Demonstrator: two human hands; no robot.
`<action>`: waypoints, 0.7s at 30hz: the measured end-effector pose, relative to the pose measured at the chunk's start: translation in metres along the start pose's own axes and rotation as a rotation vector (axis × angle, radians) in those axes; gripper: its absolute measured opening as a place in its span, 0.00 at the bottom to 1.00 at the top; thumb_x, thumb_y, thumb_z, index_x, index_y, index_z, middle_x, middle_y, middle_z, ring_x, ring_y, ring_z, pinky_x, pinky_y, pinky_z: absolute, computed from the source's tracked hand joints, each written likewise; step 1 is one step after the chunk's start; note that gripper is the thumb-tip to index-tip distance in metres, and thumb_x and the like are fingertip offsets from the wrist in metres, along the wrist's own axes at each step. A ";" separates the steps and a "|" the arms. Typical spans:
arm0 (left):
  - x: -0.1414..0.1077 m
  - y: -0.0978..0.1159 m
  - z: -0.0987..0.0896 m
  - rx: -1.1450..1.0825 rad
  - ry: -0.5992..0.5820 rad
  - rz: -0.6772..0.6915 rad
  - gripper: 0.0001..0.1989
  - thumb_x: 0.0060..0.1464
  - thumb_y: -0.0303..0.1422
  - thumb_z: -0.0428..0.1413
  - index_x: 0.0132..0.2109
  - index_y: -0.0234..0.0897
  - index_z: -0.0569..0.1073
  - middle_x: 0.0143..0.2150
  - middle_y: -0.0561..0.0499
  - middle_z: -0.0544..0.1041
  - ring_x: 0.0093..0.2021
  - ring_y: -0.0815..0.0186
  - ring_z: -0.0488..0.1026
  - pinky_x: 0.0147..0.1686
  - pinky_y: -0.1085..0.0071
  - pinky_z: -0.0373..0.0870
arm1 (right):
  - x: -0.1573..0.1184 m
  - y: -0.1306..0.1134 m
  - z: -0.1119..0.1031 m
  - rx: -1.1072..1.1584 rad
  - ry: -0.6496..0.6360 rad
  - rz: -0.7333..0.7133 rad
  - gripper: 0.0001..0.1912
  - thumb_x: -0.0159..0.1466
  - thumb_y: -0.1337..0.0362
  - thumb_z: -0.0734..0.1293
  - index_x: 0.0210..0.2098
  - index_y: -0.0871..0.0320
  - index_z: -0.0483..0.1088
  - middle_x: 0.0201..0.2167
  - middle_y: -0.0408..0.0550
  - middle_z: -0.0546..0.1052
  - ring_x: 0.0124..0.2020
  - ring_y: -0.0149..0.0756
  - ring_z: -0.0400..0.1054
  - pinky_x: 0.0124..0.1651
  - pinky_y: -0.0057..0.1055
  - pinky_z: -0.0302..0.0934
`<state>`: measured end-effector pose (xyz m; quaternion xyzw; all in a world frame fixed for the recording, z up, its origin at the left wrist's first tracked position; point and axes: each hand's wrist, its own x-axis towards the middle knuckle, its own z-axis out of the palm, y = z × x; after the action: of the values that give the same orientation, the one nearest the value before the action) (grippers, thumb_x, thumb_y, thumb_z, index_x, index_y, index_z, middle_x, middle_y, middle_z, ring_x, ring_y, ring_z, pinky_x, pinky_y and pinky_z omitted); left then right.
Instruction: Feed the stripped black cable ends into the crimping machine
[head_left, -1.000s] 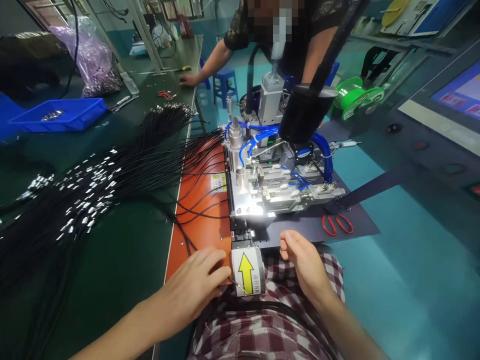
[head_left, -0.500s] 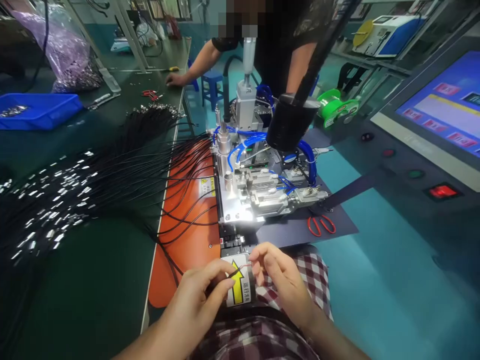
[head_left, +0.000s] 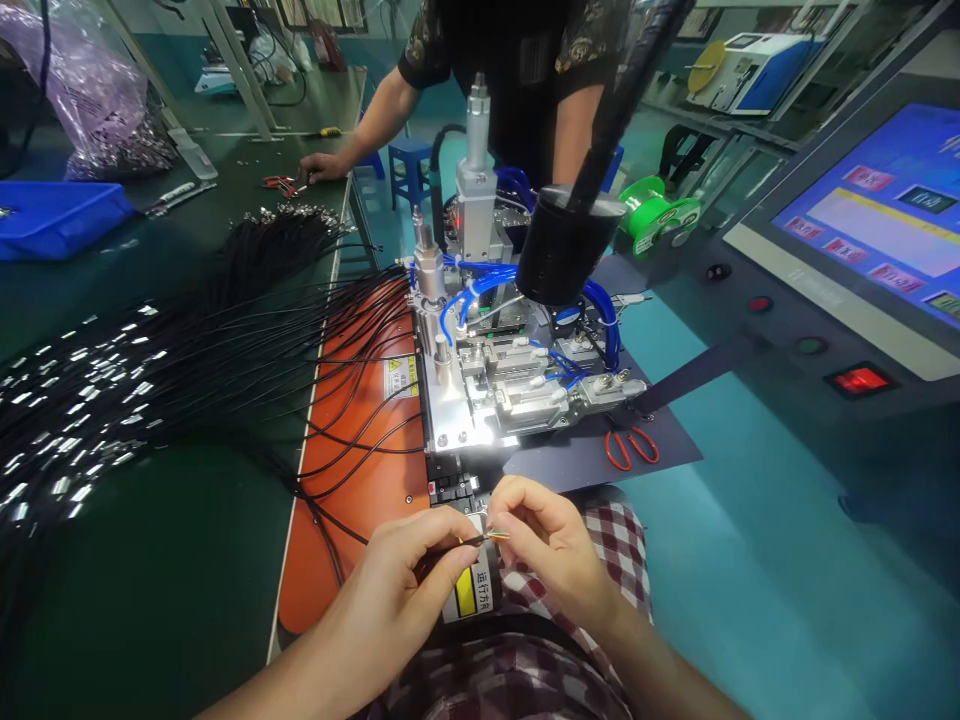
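Note:
In the head view my left hand (head_left: 412, 570) pinches a black cable (head_left: 471, 541) between thumb and forefinger, close to its stripped end. Thin coloured wires (head_left: 498, 535), some orange and green, fan out of that end. My right hand (head_left: 551, 545) meets them from the other side, thumb and forefinger closed at the wires. Below both hands is a label with a yellow arrow (head_left: 466, 594), partly covered. Just beyond stands a metal machine (head_left: 510, 385) with blue air tubes, with many black cables (head_left: 352, 330) running into its left side.
A large bundle of cables with shiny ends (head_left: 82, 400) covers the dark table at left, near a blue tray (head_left: 60, 225). Red-handled scissors (head_left: 631, 449) lie right of the machine. A control screen (head_left: 877, 220) stands at right. Another person's hand (head_left: 324, 167) rests on the far table.
My right hand has closed in on the cable end, and its fingers now meet the coloured wires. The view has shifted slightly right, so everything sits farther left.

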<state>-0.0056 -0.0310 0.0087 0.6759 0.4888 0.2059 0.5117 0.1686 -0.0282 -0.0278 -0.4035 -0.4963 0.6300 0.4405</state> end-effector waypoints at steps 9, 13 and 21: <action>0.019 0.004 -0.003 -0.347 -0.054 -0.177 0.11 0.57 0.38 0.51 0.32 0.36 0.69 0.21 0.57 0.67 0.17 0.76 0.59 0.15 0.80 0.53 | 0.007 0.003 -0.004 -0.034 0.071 -0.005 0.13 0.66 0.57 0.58 0.29 0.57 0.63 0.22 0.40 0.66 0.21 0.28 0.58 0.26 0.28 0.54; 0.025 0.005 -0.004 -0.474 -0.041 -0.235 0.11 0.56 0.38 0.53 0.31 0.35 0.67 0.20 0.57 0.69 0.14 0.77 0.60 0.13 0.81 0.55 | 0.006 0.005 -0.005 0.137 0.103 0.031 0.11 0.65 0.57 0.61 0.32 0.58 0.65 0.23 0.40 0.68 0.19 0.26 0.58 0.24 0.26 0.53; 0.023 -0.002 -0.002 -0.482 -0.052 -0.255 0.11 0.57 0.39 0.52 0.32 0.35 0.66 0.21 0.56 0.69 0.15 0.76 0.61 0.12 0.82 0.53 | 0.008 0.005 0.001 0.149 0.148 0.063 0.09 0.61 0.58 0.66 0.31 0.58 0.67 0.21 0.38 0.67 0.19 0.25 0.57 0.22 0.24 0.52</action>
<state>0.0019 -0.0104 0.0026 0.4727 0.4934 0.2330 0.6920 0.1645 -0.0217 -0.0334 -0.4307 -0.4013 0.6470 0.4847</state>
